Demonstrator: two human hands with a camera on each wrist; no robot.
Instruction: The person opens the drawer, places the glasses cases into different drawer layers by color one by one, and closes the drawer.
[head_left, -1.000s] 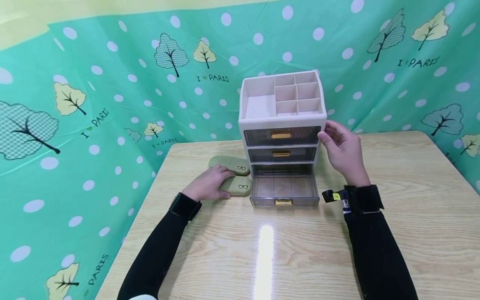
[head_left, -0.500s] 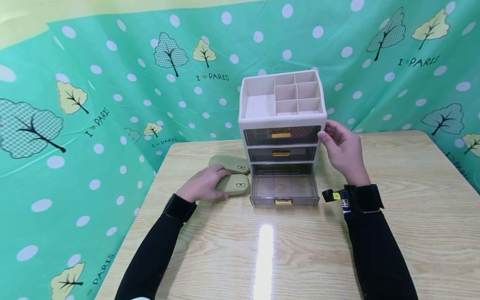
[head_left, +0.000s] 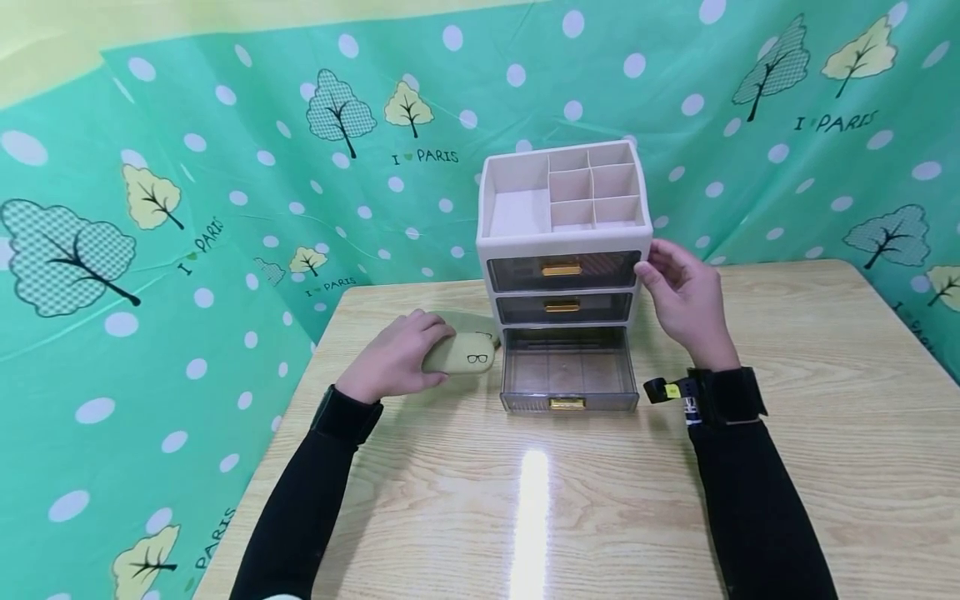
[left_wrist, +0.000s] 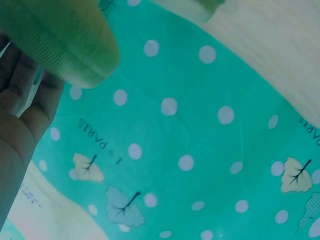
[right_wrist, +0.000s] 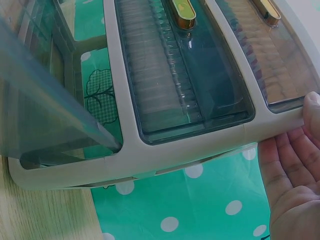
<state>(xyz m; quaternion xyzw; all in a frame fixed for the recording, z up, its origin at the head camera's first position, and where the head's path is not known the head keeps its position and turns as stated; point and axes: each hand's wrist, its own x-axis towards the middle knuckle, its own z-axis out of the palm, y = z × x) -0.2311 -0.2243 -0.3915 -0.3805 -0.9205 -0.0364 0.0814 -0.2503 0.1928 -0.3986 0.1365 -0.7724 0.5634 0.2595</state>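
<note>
My left hand [head_left: 393,357] grips a green glasses case [head_left: 459,355] printed with a small pair of glasses, left of the desktop drawer organizer [head_left: 562,245]. In the left wrist view the case [left_wrist: 60,40] fills the upper left, with fingers along its side. Behind it, a second green glasses case [head_left: 467,320] lies on the table, partly covered. My right hand [head_left: 686,304] holds the organizer's right side, thumb at the front edge and fingers round the side. The see-through bottom drawer [head_left: 567,367] is pulled out with nothing in it; the two upper drawers are closed.
The organizer's white top has several compartments [head_left: 573,187]. A wooden table [head_left: 615,500] carries everything, with a bright light reflection in front. A green dotted cloth [head_left: 247,167] hangs behind and to the left.
My left hand has drawn the front glasses case slightly left and up, so it now overlaps the rear case in the head view. The right hand and organizer have stayed in place.
</note>
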